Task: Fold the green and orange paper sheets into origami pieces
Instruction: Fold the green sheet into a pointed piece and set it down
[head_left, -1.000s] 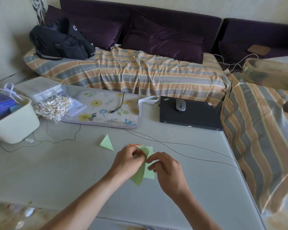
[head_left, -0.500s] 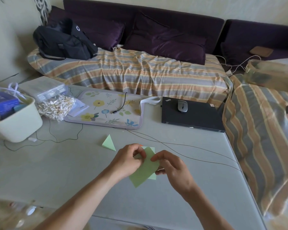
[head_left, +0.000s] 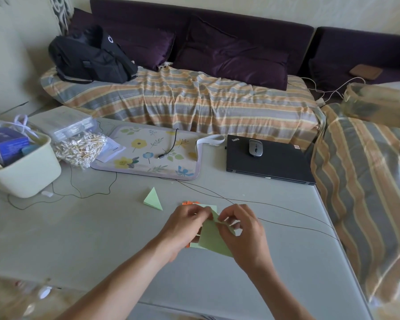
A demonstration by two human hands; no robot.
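While we fold, both hands hold 1 green sheet (head_left: 211, 239) just above the table (head_left: 102, 239): left hand (head_left: 186, 224) and right hand (head_left: 243, 232) each pinch its top corner, likely to line up a crease. Its long axis runs from that far point toward us, slanting right. Beneath it lie spare green and orange sheets (head_left: 188, 203). 1 folded green triangle (head_left: 153, 199) lies apart, to the left, tip pointing away.

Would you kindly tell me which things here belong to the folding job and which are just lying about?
Job: green sheet pinched by left hand and right hand; paper stack; folded triangle.

Lying about: laptop, mouse, floral mat, tub, backpack.
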